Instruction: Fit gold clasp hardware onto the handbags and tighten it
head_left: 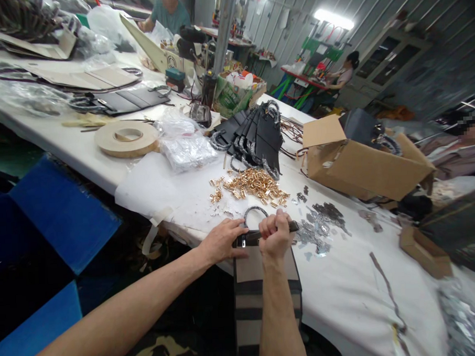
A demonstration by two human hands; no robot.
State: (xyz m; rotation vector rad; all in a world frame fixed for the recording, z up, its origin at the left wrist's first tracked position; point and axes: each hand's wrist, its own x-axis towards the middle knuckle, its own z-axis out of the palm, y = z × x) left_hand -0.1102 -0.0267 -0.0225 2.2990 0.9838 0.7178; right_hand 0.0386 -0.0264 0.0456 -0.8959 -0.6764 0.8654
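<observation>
In the head view, the left hand (224, 241), thumb spread from fingers, steadies the upper end of a black-and-beige bag panel (248, 299) at the table's (340, 283) near edge. The right hand (275, 235) is clenched around a dark object (293, 226).

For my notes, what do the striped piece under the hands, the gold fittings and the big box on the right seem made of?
Striped piece: perhaps leather or coated fabric, matte; its dull dark and beige bands leave it open.
Gold fittings: probably metal, polished, from their bright glints.
Big box: likely cardboard, matte brown, with stiff folded flaps.
</observation>
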